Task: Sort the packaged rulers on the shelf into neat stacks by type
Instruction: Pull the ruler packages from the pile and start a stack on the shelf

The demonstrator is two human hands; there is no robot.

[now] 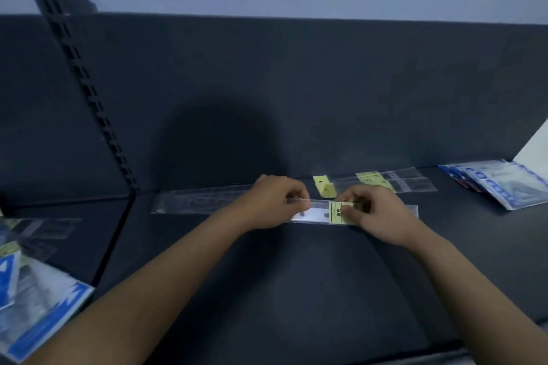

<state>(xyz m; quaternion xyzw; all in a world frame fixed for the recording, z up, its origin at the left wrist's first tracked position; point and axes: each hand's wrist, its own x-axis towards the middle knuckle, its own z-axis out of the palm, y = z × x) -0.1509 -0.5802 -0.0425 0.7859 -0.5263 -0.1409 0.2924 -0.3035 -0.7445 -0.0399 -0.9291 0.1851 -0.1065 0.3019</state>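
A clear packaged ruler with a yellow-green label (321, 214) lies across the dark shelf (296, 290) at the middle. My left hand (274, 203) pinches its left end and my right hand (375, 215) pinches it at the label. Behind my left hand lies another clear ruler pack (198, 200). Farther back, more clear rulers with yellow labels (382, 182) lie against the rear panel. Blue-and-white packs (504, 182) are fanned out at the far right.
A slotted upright (89, 92) divides the shelf from the left bay. In that bay, at the lower left, lie blue-and-white packs (38, 314) and clear ruler packs (41, 230). A white panel (536, 147) leans at the right edge.
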